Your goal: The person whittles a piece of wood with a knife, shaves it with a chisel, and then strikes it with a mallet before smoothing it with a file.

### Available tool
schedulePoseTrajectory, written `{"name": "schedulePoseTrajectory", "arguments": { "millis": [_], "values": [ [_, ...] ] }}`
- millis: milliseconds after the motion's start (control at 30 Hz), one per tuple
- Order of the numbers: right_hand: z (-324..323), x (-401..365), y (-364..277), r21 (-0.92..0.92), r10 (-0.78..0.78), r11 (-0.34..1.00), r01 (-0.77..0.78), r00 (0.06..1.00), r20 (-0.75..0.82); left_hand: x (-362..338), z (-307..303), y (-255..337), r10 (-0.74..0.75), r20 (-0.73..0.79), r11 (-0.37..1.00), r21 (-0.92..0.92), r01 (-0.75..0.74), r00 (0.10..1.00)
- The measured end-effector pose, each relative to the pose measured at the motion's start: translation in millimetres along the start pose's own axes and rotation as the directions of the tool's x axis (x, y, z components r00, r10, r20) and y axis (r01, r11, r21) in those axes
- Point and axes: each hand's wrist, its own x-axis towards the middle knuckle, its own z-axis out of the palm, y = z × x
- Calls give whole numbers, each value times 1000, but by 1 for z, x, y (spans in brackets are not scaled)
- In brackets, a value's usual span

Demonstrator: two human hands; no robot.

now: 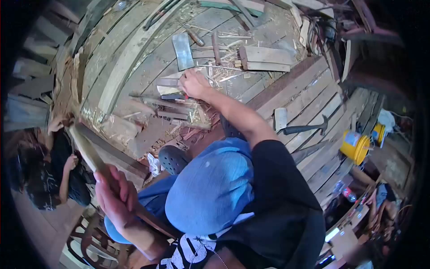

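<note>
My left hand [117, 193] is closed around a long, narrow wooden strip [87, 148], which slants from beside my lap up to the left. My right hand [195, 84] reaches down to the floor with its fingers curled, and what they grip is hidden under them. By those fingertips lie a flat pale wood piece [166, 85] and a tool with a dark and red handle [172, 97]. Just beyond is a grey metal blade-like plate [182, 51]. A hammer-like tool [216, 49] lies a little to the right of that.
Another person [49, 175] sits at the left, hands near the strip's far end. A long curved board [130, 56] crosses the floor. A wooden block [268, 58] lies among shavings. An axe-like tool [304, 128] rests on planks at right, near a yellow bucket [356, 148].
</note>
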Motion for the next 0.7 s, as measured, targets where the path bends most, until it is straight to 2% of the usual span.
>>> {"name": "schedulePoseTrajectory", "arguments": {
  "millis": [33,67,100,133,167,200,233,267,300,367,433,500,533,567,600,667,700],
  "values": [
    [28,2,5,-70,17,997,-19,1000,-24,1,-2,-1,-5,39,1000,-17,5,999],
    [45,4,9,-54,34,998,-36,999,-26,4,-10,-2,-31,160,997,-63,41,987],
    [55,6,13,70,159,985,-155,986,-44,3,-9,-1,-41,169,998,-44,49,985],
    [64,4,18,189,289,942,-277,956,-43,2,-6,-1,-59,43,995,-73,62,997],
    [62,-2,18,187,323,932,-311,946,-37,2,-2,-2,-86,-78,992,-103,78,993],
    [59,-6,19,61,240,970,-237,969,-51,2,3,-1,-45,-45,997,-62,42,998],
    [55,-10,22,-70,152,985,-156,987,-51,3,4,-2,-66,-16,996,-58,65,998],
    [50,-15,24,-109,139,983,-147,987,-78,4,1,-1,-31,38,998,-46,32,999],
    [38,-21,25,-117,155,980,-163,985,-77,5,0,-1,11,85,999,-39,-7,996],
    [11,-23,19,100,260,958,-270,960,102,6,5,-1,25,51,999,-49,-22,998],
    [4,-26,17,85,276,956,-280,959,59,7,9,0,33,81,998,-53,-29,996],
    [-10,-33,14,192,372,912,-362,928,-15,7,13,0,32,-2,998,-54,-32,999],
    [-12,-38,12,225,388,910,-347,906,-169,6,12,0,-23,20,997,-70,25,1000],
    [-18,-47,19,261,413,890,-373,902,-121,7,11,1,-79,46,993,-86,83,996],
    [-38,-60,21,294,434,869,-398,898,-68,9,9,0,-56,97,996,-59,62,994],
    [-44,-84,31,291,480,864,-411,847,-229,8,9,3,-67,127,994,-74,77,990],
    [-50,-96,35,292,505,853,-432,825,-254,8,7,2,-58,139,995,-77,69,989]
  ]
}}
